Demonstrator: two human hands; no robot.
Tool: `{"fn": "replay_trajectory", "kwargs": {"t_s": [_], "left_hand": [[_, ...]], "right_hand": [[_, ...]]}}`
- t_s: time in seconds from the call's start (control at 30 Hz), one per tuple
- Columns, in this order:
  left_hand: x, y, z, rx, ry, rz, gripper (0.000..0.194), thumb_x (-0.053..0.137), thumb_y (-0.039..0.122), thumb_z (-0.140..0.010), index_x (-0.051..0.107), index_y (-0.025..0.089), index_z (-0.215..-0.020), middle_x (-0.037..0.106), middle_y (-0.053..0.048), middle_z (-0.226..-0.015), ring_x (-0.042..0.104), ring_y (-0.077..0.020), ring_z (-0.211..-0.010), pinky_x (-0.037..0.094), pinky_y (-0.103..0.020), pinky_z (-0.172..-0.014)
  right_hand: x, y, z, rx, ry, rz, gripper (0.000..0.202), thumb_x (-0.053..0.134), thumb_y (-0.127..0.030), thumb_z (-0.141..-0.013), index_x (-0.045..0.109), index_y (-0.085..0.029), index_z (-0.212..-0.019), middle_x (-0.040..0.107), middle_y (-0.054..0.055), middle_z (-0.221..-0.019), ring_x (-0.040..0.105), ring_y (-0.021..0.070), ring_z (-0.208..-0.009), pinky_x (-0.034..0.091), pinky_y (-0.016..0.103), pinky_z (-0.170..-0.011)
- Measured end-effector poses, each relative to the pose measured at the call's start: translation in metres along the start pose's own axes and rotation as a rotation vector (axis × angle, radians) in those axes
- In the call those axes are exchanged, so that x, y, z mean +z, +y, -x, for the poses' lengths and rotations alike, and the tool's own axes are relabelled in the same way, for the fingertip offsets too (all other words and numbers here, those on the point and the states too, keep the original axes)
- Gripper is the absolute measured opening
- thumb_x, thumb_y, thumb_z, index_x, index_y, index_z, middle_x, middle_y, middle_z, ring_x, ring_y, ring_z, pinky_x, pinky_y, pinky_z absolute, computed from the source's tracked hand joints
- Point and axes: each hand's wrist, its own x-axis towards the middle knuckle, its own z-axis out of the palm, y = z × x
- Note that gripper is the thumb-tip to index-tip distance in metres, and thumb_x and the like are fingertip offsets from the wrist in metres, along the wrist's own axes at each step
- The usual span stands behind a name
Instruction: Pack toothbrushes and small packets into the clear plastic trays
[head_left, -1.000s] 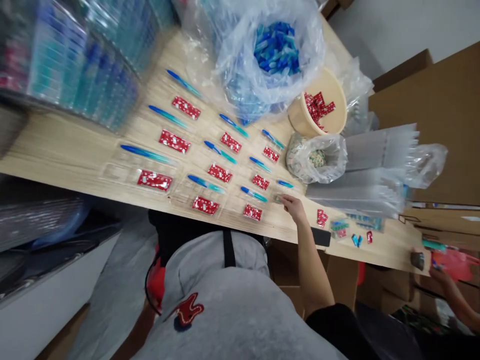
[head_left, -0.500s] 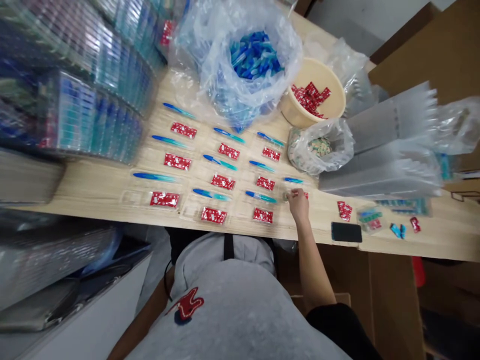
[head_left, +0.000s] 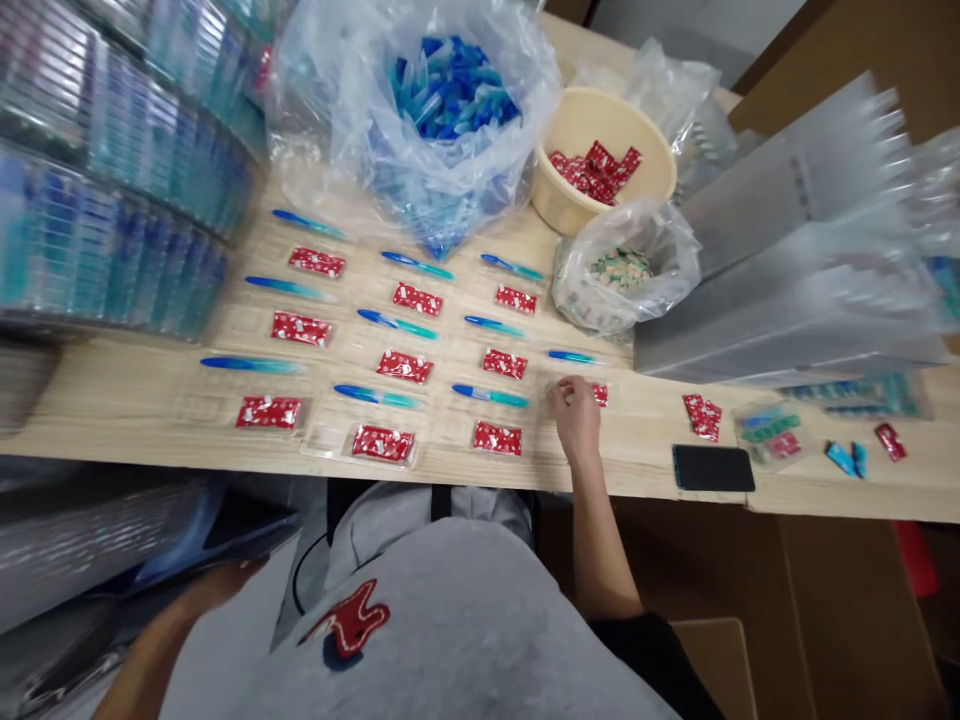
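My right hand [head_left: 576, 410] is over a clear tray at the right end of the laid-out sets, fingers pinched round something small that I cannot make out. A blue pen [head_left: 574, 356] lies just above it, and a red packet [head_left: 599, 394] shows beside the fingers. Clear trays, each with a blue-teal pen and a red dotted packet [head_left: 405, 366], spread across the wooden table. Low at the left, my left hand [head_left: 229, 580] hangs below the table edge, blurred, its fingers not readable.
Behind stand a plastic bag of blue pieces [head_left: 450, 90], a cream tub [head_left: 551, 190] of red packets and a bag of small green-beige pieces [head_left: 622, 275]. Stacked clear trays [head_left: 787, 290] and a phone [head_left: 712, 468] lie right; packed pen sets [head_left: 112, 240] are piled left.
The view has shifted, so the table items sit further left. My left hand has come into view below the table edge. My right hand remains at the same tray.
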Motion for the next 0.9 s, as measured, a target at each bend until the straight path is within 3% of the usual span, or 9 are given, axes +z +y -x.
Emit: {"fn": "replay_trajectory", "kwargs": {"t_s": [0.07,0.13,0.23,0.33,0.47,0.57,0.63,0.77,0.9], "left_hand": [[-0.023,0.031,0.01,0.037,-0.115,-0.011,0.056,0.031,0.061,-0.055,0.064,0.018,-0.073,0.069,-0.01,-0.1,0.063,-0.0315,-0.103,0.043,-0.038,-0.097],[-0.045,0.076,0.028,0.02,-0.18,-0.064,0.068,0.026,0.068,-0.066,0.064,0.013,-0.08,0.068,-0.013,-0.097,0.063,-0.0311,-0.098,0.045,-0.037,-0.093],[-0.068,0.143,0.053,0.145,-0.137,-0.059,0.076,0.031,0.076,-0.068,0.066,0.015,-0.096,0.067,-0.011,-0.109,0.062,-0.0297,-0.104,0.043,-0.038,-0.097],[-0.076,0.196,0.062,0.45,-0.006,0.037,0.068,0.041,0.076,-0.072,0.068,0.021,-0.102,0.065,-0.008,-0.116,0.06,-0.0264,-0.111,0.042,-0.035,-0.101],[-0.062,0.257,0.051,0.744,0.148,0.174,0.051,0.041,0.062,-0.087,0.064,0.02,-0.105,0.067,-0.007,-0.105,0.064,-0.0192,-0.099,0.048,-0.03,-0.092],[-0.041,0.303,0.039,0.931,0.179,0.238,0.039,0.043,0.047,-0.091,0.064,0.016,-0.104,0.067,-0.007,-0.102,0.064,-0.0161,-0.096,0.05,-0.026,-0.085],[-0.027,0.329,0.034,1.013,0.157,0.297,0.034,0.044,0.04,-0.092,0.064,0.014,-0.103,0.067,-0.008,-0.1,0.063,-0.0143,-0.094,0.05,-0.025,-0.083],[-0.01,0.359,0.032,1.089,0.082,0.475,0.026,0.051,0.035,-0.09,0.06,0.013,-0.101,0.066,-0.006,-0.097,0.063,-0.0097,-0.086,0.051,-0.02,-0.078],[-0.011,0.366,0.035,1.114,0.05,0.659,0.021,0.058,0.028,-0.086,0.056,0.012,-0.099,0.064,-0.005,-0.096,0.061,-0.0054,-0.084,0.05,-0.014,-0.075]], "right_hand": [[0.002,-0.003,-0.002,0.019,-0.007,0.015,0.003,0.055,-0.014,-0.078,0.053,-0.014,-0.08,0.056,0.007,-0.084,0.05,0.0195,-0.083,0.034,0.028,-0.074],[0.003,-0.006,-0.004,0.043,-0.021,0.022,0.008,0.055,-0.011,-0.078,0.049,-0.014,-0.073,0.056,0.008,-0.084,0.049,0.0193,-0.081,0.033,0.028,-0.073],[0.003,-0.009,-0.007,0.081,-0.023,-0.023,0.012,0.052,-0.009,-0.077,0.046,-0.014,-0.068,0.056,0.009,-0.081,0.048,0.0191,-0.079,0.033,0.03,-0.073],[-0.004,-0.005,-0.005,0.094,-0.034,-0.191,0.008,0.056,-0.019,-0.076,0.052,-0.013,-0.072,0.059,0.01,-0.082,0.052,0.0182,-0.079,0.038,0.03,-0.075],[-0.015,0.007,0.015,0.136,-0.092,-0.635,0.043,0.054,-0.046,-0.075,0.056,-0.012,-0.101,0.063,0.011,-0.101,0.057,0.013,-0.07,0.046,0.028,-0.064],[-0.016,0.007,0.04,0.187,-0.234,-1.184,0.045,0.072,-0.037,-0.067,0.059,-0.017,-0.105,0.065,0.007,-0.105,0.064,0.0167,-0.092,0.051,0.033,-0.085],[-0.013,0.001,0.054,0.172,-0.266,-1.379,0.041,0.077,-0.027,-0.067,0.064,-0.021,-0.105,0.066,0.003,-0.109,0.062,0.0171,-0.106,0.046,0.035,-0.101],[-0.007,-0.017,0.067,0.008,-0.222,-1.411,0.038,0.072,-0.02,-0.079,0.065,-0.03,-0.115,0.062,-0.003,-0.122,0.056,0.01,-0.117,0.043,0.027,-0.105],[-0.007,-0.029,0.071,-0.199,-0.195,-1.241,0.043,0.062,-0.016,-0.088,0.057,-0.033,-0.127,0.056,-0.003,-0.132,0.05,0.0072,-0.125,0.039,0.025,-0.11]]}}
